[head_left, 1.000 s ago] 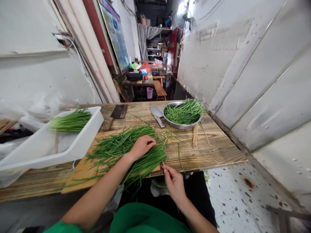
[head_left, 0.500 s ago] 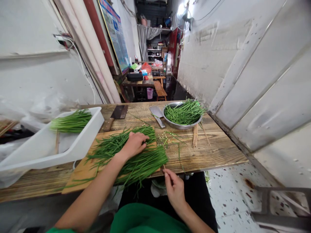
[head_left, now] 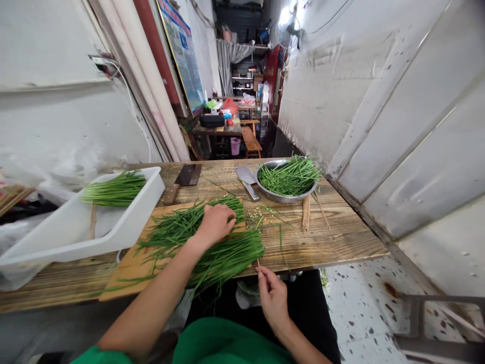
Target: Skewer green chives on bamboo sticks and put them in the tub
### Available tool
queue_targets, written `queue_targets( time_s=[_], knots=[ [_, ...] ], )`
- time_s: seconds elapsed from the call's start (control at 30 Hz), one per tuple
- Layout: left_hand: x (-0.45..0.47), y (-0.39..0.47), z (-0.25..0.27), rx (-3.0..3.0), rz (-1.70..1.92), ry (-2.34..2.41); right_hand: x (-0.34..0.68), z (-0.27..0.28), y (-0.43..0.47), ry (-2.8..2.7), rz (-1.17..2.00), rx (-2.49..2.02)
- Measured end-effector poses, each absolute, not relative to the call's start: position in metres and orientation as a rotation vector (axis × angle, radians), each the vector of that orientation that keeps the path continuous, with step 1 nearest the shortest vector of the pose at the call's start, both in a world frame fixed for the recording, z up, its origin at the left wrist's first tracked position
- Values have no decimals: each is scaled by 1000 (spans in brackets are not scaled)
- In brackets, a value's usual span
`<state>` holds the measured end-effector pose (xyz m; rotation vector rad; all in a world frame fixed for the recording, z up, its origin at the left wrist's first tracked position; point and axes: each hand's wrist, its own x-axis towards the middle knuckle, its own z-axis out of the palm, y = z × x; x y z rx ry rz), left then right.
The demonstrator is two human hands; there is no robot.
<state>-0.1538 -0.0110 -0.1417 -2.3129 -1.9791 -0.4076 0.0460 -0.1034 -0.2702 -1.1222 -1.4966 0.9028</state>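
Note:
Two loose piles of green garlic chives (head_left: 227, 255) lie on the wooden cutting board (head_left: 127, 265), the nearer one overhanging the table edge. On the farther pile rests my left hand (head_left: 216, 222), its fingers curled down into the stalks at their right end. My right hand (head_left: 273, 293) pinches a thin bamboo skewer (head_left: 258, 263) between thumb and fingertips, just in front of the table edge. The skewer's far end reaches the cut ends of the nearer pile, where it is hidden among the stalks.
A white plastic tray (head_left: 138, 230) with a chive bundle stands left. Two cleavers, one dark (head_left: 188, 175) and one steel (head_left: 246, 175), lie at the back. A metal bowl (head_left: 285, 197) of chives and bundled skewers (head_left: 306, 213) are right. A stool (head_left: 413, 323) is at lower right.
My left hand has shifted slightly right along the farther pile, and its fingers have curled in more. My right hand keeps its pinch on the skewer. The view has moved a little.

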Motion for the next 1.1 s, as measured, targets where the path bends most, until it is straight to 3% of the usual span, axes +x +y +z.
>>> queue_targets(
  time_s=[0.13,0.43,0.57,0.73,1.1],
  knots=[
    [-146,-4,-158,-2239,-250,-2049,46,-271,-103,-1515,907,-1105],
    [-168,-9,-145,-2688,-273,-1922,46,-272,-101,-1501,930,-1096],
    [-173,-3,-146,-2441,-448,-1961,46,-273,-102,-1508,951,-1102],
    [-166,7,-157,-2376,-219,-1810,46,-272,-101,-1508,961,-1104],
    [-161,14,-164,-2325,-173,-1779,46,-269,-101,-1503,933,-1106]
  ],
)
